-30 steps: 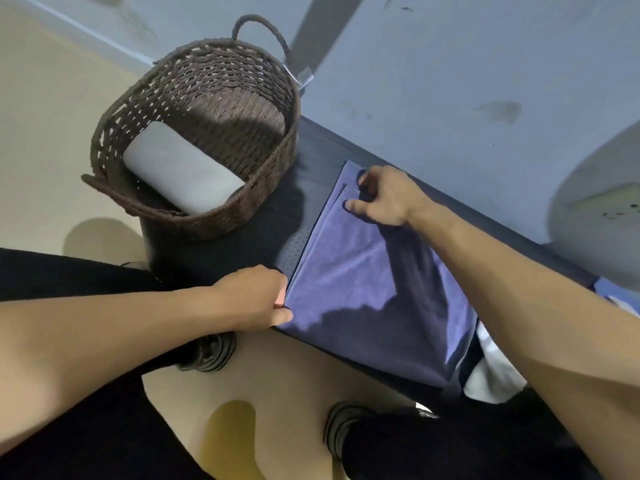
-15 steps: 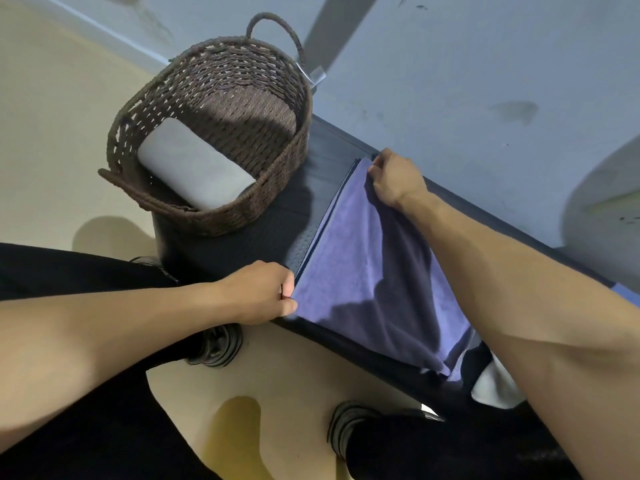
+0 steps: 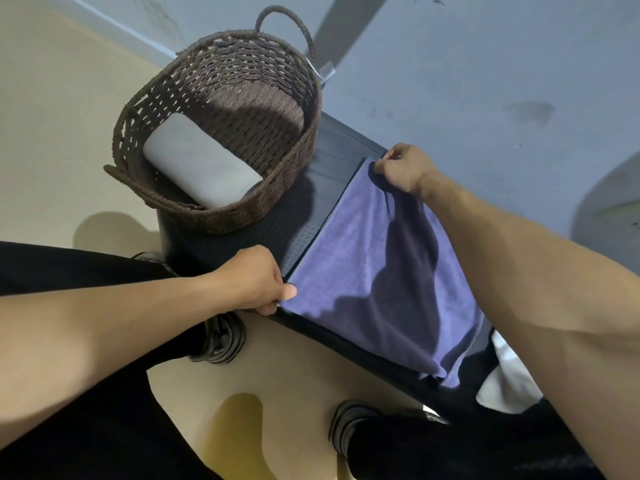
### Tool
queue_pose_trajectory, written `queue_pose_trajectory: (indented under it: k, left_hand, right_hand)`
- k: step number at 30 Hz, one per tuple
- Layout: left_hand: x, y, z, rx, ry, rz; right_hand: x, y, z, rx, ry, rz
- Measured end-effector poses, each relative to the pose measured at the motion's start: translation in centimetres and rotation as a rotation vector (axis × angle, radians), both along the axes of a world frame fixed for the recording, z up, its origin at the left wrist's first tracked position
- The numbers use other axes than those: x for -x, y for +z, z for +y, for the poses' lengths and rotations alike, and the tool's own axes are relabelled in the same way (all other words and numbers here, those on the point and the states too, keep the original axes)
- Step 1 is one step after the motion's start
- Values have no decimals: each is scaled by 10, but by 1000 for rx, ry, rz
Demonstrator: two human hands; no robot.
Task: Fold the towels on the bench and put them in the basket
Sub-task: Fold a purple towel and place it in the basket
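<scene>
Farthest left of the bench (image 3: 304, 237) lies pale beige floor, and on the bench's left end stands a brown woven basket (image 3: 166, 116) with a grey towel (image 3: 199, 171) already folded into a thick pad against its near wall. Right of the basket, the left hand (image 3: 256, 280) pinches the near left corner of a blue towel (image 3: 367, 268), thumb closed against curled fingers at the bench's front edge. The blue towel lies spread across the bench top, its right end spilling over the front edge. At its far left corner the right hand (image 3: 403, 169) pinches the cloth between thumb and fingertips and lifts it a little off the bench. The towel looks light, soft and limp: it drapes and creases under the raised corner, so it should fold without resistance but will sag unless both corners are held taut, and corners are the sensible hold. Farther right, a white cloth (image 3: 507, 382) hangs below the bench edge, partly hidden by the right arm. The bench is dark with a dotted, perforated top; behind it rises a scuffed blue-grey wall.
</scene>
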State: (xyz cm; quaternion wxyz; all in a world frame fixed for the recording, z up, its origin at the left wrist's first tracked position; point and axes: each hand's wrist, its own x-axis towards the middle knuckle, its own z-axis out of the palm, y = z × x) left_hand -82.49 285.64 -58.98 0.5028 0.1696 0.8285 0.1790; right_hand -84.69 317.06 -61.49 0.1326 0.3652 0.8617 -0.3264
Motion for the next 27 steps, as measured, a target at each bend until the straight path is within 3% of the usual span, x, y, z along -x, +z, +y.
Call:
queue_pose_trajectory:
  k: [5, 13, 16, 20, 23, 25, 27]
  left_hand:
    - [1, -6, -3, -2, 206, -81]
    - [4, -12, -7, 33, -18, -31]
    - [11, -6, -2, 85, -137, 104]
    - [10, 2, 9, 191, -427, 513]
    - [4, 5, 23, 15, -486, 609]
    - [-1, 7, 35, -139, -494, 534]
    - [-8, 7, 43, -189, -571, 475]
  right_hand:
    - [1, -8, -11, -224, 98, -47]
    - [-2, -16, -25, -314, 82, 121]
    - [-4, -11, -27, -282, 98, 111]
    - [-39, 22, -23, -255, 215, 254]
    - [-97, 53, -29, -305, 271, 290]
    - [-148, 69, -42, -297, 312, 193]
    - [-198, 77, -55, -266, 328, -73]
